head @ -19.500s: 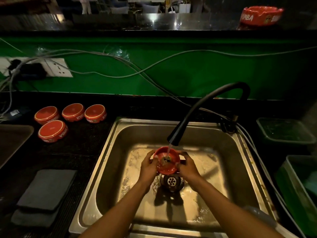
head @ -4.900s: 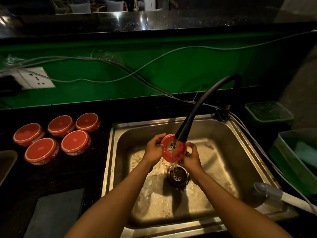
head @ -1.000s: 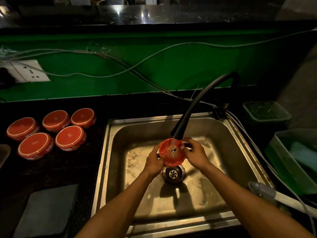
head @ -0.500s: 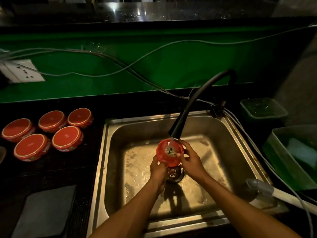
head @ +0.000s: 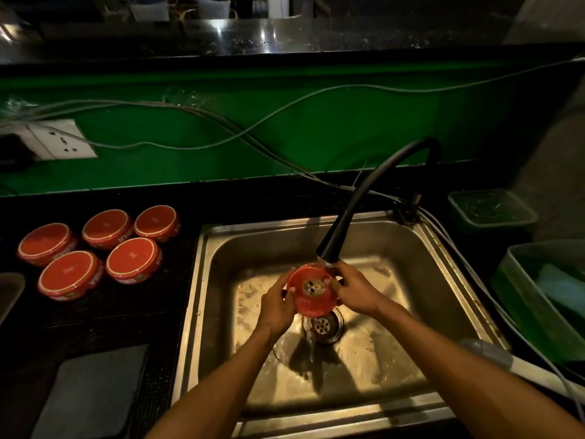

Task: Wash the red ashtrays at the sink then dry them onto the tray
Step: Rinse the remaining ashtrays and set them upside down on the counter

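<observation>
I hold one red ashtray [head: 311, 294] over the steel sink [head: 408, 267], right under the black tap spout [head: 332, 245]. My left hand [head: 277, 307] grips its left rim and my right hand [head: 356, 289] grips its right rim. Its hollow faces me and is tilted, with a pale logo showing inside. Water runs off it down beside the drain [head: 323, 326]. Several more red ashtrays [head: 133, 259] lie upside down on the dark counter to the left of the sink. A corner of a tray [head: 9, 293] shows at the far left edge.
Grey folded cloths [head: 91, 391] lie on the counter at the front left. Green plastic tubs [head: 538, 299] stand to the right of the sink, with a smaller container [head: 490, 210] behind them. Cables [head: 253, 134] and a wall socket [head: 60, 141] run along the green backsplash.
My left hand has come up from under the ashtray to its left rim. The ashtray has tipped so that water now pours off it toward the drain.
</observation>
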